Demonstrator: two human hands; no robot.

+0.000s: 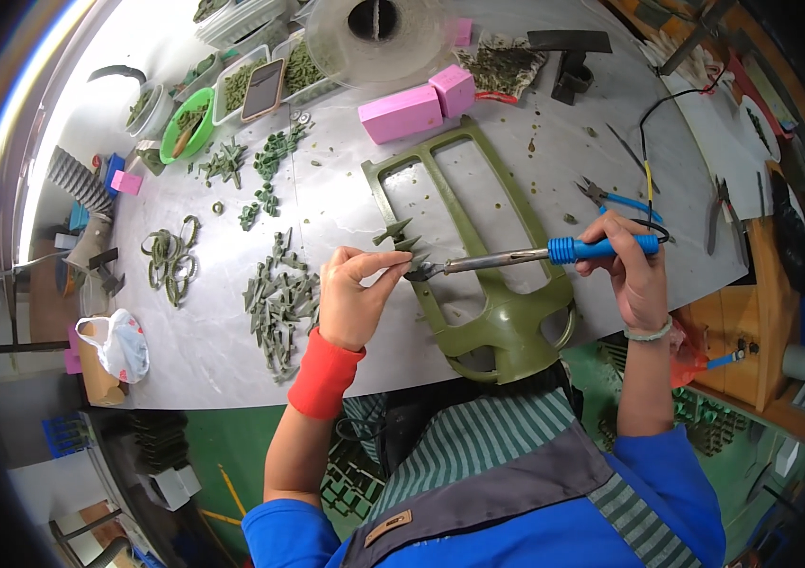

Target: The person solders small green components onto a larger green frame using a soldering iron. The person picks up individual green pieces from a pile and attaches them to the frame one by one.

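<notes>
My right hand (634, 275) is closed round the blue handle of a soldering iron (497, 260), which lies nearly level and points left. Its dark flat tip reaches the left bar of an olive-green frame (516, 322) with long openings, resting on the table. At that same bar, my left hand (350, 295), a red band on its wrist, pinches a small green pointed piece between thumb and fingertips. Other green spikes (395, 230) stick out from the bar just beyond the fingers. Fingertips and iron tip are very close; whether they touch the same piece I cannot tell.
Left of my hand lies a pile of green pointed pieces (279, 308), with green rings (171, 257) farther left. Pink blocks (401, 115) stand behind the frame. Blue-handled pliers (622, 201) lie at the right, near the iron's cord (645, 142). A phone (263, 90) rests on filled tubs.
</notes>
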